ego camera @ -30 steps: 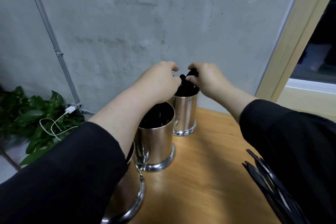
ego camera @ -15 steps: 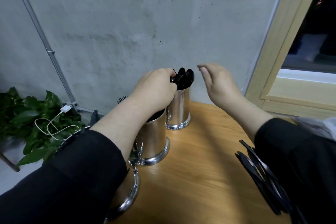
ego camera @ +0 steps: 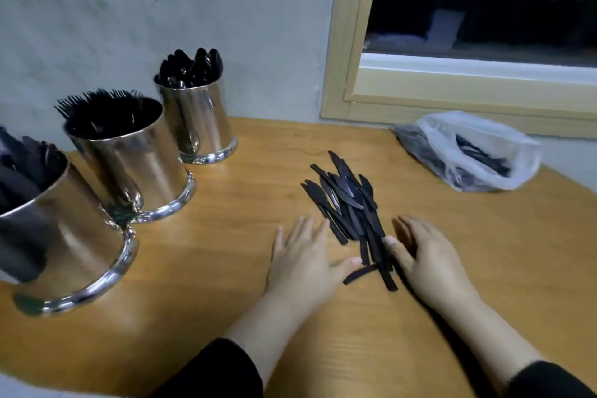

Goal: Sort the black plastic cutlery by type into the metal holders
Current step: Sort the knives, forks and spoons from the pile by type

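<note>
A pile of black plastic knives lies on the wooden table. My left hand rests flat on the table just left of the pile, fingers straight, thumb tip near the handles. My right hand lies on the pile's right side, its thumb touching the handles. Three metal holders stand along the left: the far one holds spoons, the middle one holds forks, the near one holds knives.
A clear plastic bag with more black cutlery lies at the back right under a wooden window frame. A grey concrete wall stands behind the holders. The table edge runs along the bottom left.
Both hands have left the far spoon holder and come down to the table on either side of the knife pile. The view has swung down and right.
</note>
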### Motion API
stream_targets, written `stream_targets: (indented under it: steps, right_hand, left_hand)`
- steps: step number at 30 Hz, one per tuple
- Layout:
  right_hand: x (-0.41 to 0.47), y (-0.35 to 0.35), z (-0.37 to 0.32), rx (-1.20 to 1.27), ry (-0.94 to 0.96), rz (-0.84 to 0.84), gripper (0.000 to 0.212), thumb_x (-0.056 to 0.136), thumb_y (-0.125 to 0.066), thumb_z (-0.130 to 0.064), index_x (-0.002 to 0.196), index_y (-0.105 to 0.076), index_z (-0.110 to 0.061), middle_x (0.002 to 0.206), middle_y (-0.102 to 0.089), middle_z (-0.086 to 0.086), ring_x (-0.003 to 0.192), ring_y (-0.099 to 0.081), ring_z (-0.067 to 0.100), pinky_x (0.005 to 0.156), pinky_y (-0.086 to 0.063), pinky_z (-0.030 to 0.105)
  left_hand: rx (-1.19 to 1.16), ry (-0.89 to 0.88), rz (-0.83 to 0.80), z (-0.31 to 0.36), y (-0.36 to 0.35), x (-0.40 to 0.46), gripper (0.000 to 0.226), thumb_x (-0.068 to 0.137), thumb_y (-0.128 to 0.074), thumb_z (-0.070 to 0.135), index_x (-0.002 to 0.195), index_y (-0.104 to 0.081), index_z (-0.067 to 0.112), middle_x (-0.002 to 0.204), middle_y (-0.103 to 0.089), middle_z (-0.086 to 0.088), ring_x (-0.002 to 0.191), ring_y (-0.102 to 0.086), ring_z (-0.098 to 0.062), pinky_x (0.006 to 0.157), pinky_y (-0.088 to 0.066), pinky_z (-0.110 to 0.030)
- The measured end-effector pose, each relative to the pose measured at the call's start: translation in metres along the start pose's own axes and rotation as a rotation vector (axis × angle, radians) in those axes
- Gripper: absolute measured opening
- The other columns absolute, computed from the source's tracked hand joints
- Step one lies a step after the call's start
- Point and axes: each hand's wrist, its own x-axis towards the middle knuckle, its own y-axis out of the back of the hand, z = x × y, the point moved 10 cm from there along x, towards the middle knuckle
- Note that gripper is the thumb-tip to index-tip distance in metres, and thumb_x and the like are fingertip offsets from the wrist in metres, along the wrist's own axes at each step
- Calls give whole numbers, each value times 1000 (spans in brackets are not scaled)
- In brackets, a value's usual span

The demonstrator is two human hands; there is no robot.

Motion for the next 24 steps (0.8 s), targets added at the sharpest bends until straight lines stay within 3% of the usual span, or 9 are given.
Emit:
stream_targets:
  steps: [4, 7, 11, 15, 17, 20, 24]
  right_hand:
    - [-12, -1, -6, 83, 32, 24, 54, 97, -55, -48, 138, -55, -14, 133, -63, 2, 124, -56, 25, 107, -42, 37]
    - [-14, 3, -4, 159, 31, 40, 55, 94, -58, -52, 135, -58, -16, 129, -64, -3, 121, -57, 20, 103, -43, 33]
    - [-17, -4, -6, 108, 55, 19, 60, 85, -65, -61, 126, -65, -17, 119, -60, -5, 115, -54, 17, 100, -45, 37]
    - [-21, 32, 21, 296, -67, 287, 25, 99, -59, -21, 115, -71, -6, 113, -64, 8, 111, -59, 29, 95, -36, 25]
    - [-23, 27, 25, 231, -62, 214, 24, 97, -56, -13, 114, -73, -10, 115, -65, 7, 113, -58, 29, 95, -36, 27]
    - [-26, 5, 12, 68, 33, 19, 28, 90, -64, -19, 117, -72, -21, 121, -61, -4, 116, -50, 22, 101, -37, 38]
    - [-30, 10, 7, 79, 64, 6, 26, 89, -69, -23, 115, -73, -23, 112, -56, -6, 112, -48, 19, 100, -38, 43]
  left_hand:
    - [76, -23, 64, 25, -13, -7, 105, 84, -30, 91, 165, -11, 25, 174, -3, 2, 160, 2, -16, 127, 6, -52]
    - [104, -53, 110, 31, -13, -10, 96, 90, -32, 85, 164, -17, 26, 173, -7, 1, 160, -1, -17, 128, 2, -53]
    - [64, -65, 182, 32, -7, -12, 81, 95, -38, 76, 159, -31, 26, 171, -21, 2, 159, -12, -17, 128, -4, -53]
    - [-11, -122, 282, 34, 3, -16, 56, 98, -54, 60, 140, -60, 23, 146, -51, 4, 138, -43, -17, 122, -23, -42]
    - [-47, -176, 321, 35, 6, -20, 44, 98, -62, 50, 130, -69, 21, 127, -56, 5, 122, -51, -17, 109, -33, -34]
    - [-86, -183, 367, 30, 10, -24, 36, 94, -72, 38, 124, -70, 18, 115, -56, 3, 113, -53, -19, 101, -37, -35]
    - [-71, -168, 373, 24, 10, -34, 22, 98, -68, 33, 112, -76, 18, 106, -58, 3, 108, -52, -20, 92, -34, -34]
